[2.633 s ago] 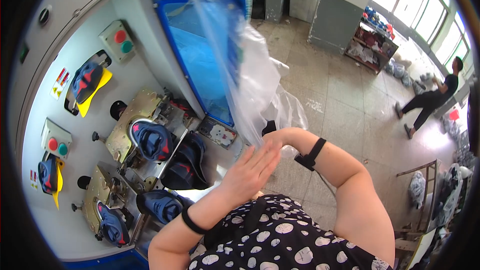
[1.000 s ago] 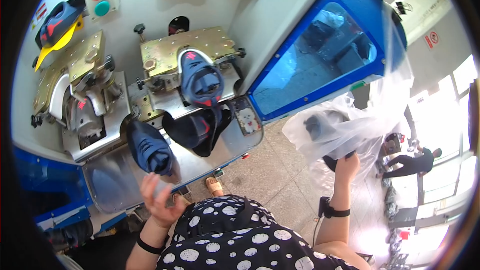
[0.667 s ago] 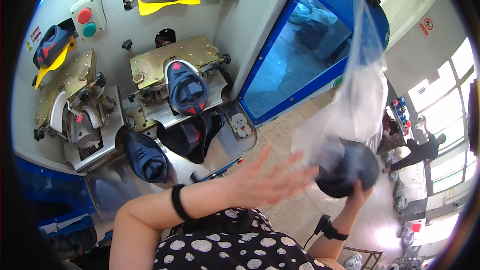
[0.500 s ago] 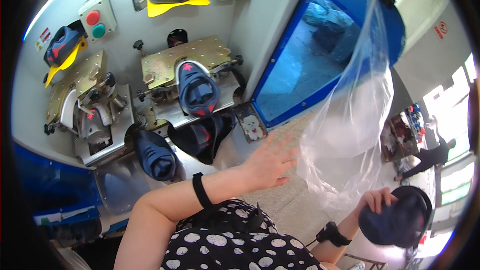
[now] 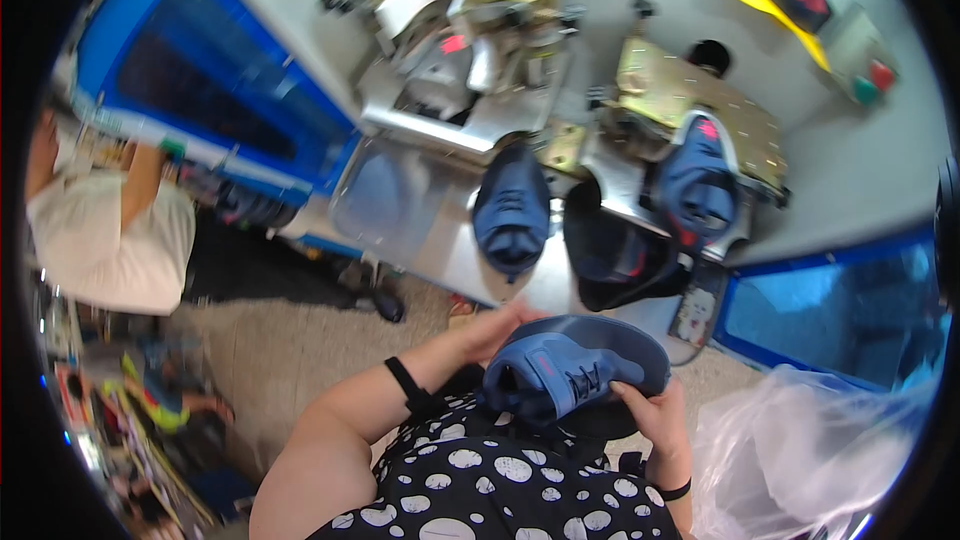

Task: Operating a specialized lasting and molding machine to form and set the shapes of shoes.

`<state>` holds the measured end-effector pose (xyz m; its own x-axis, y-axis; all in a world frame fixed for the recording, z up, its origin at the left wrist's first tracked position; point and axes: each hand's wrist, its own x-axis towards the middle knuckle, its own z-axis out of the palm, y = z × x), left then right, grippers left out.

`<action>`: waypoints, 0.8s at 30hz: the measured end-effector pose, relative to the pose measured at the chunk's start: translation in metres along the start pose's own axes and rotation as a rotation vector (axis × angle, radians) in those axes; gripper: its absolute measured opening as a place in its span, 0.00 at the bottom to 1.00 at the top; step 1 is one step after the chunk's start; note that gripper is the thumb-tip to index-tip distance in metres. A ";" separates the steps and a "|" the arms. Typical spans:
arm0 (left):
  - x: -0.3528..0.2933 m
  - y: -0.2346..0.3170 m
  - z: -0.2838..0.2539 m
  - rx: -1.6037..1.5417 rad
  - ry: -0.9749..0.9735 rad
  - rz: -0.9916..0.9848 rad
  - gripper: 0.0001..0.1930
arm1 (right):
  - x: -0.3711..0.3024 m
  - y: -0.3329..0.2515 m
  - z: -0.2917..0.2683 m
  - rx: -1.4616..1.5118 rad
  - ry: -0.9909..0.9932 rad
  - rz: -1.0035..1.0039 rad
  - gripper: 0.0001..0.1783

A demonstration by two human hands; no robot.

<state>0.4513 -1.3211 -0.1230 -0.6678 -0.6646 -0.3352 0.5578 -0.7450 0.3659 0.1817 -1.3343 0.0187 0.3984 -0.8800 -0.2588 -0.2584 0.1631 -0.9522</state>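
Off the near edge of the metal ledge (image 5: 455, 262), your right hand (image 5: 659, 414) closes around the blue shoe upper (image 5: 572, 364) toe-side, likely steadying it, while I cannot tell how open your half-hidden left hand (image 5: 494, 329) is beside the heel.

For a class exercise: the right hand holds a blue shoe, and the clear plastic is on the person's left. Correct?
No: the head view shows the clear plastic on the person's right; the right hand holds a blue shoe.
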 end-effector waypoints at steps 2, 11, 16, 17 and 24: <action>-0.062 0.008 -0.005 0.102 0.146 0.322 0.45 | 0.028 -0.003 0.021 -0.126 -0.169 -0.081 0.16; -0.193 -0.072 -0.026 1.221 0.704 -0.174 0.37 | 0.061 0.064 0.208 -0.845 -0.889 -0.605 0.11; -0.243 -0.193 -0.080 1.177 0.859 0.410 0.33 | 0.034 0.134 0.291 -0.682 -1.214 -0.438 0.13; -0.254 -0.217 -0.092 1.065 0.844 0.483 0.32 | 0.025 0.147 0.311 -0.637 -1.309 -0.376 0.13; -0.327 -0.409 -0.194 -0.006 1.182 0.356 0.27 | 0.021 0.312 0.492 -0.427 -1.454 -0.018 0.19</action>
<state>0.5368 -0.8106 -0.3314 0.3757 -0.4718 -0.7977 0.6215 -0.5102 0.5945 0.5423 -1.0827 -0.3639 0.8346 0.3542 -0.4219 -0.3708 -0.2052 -0.9058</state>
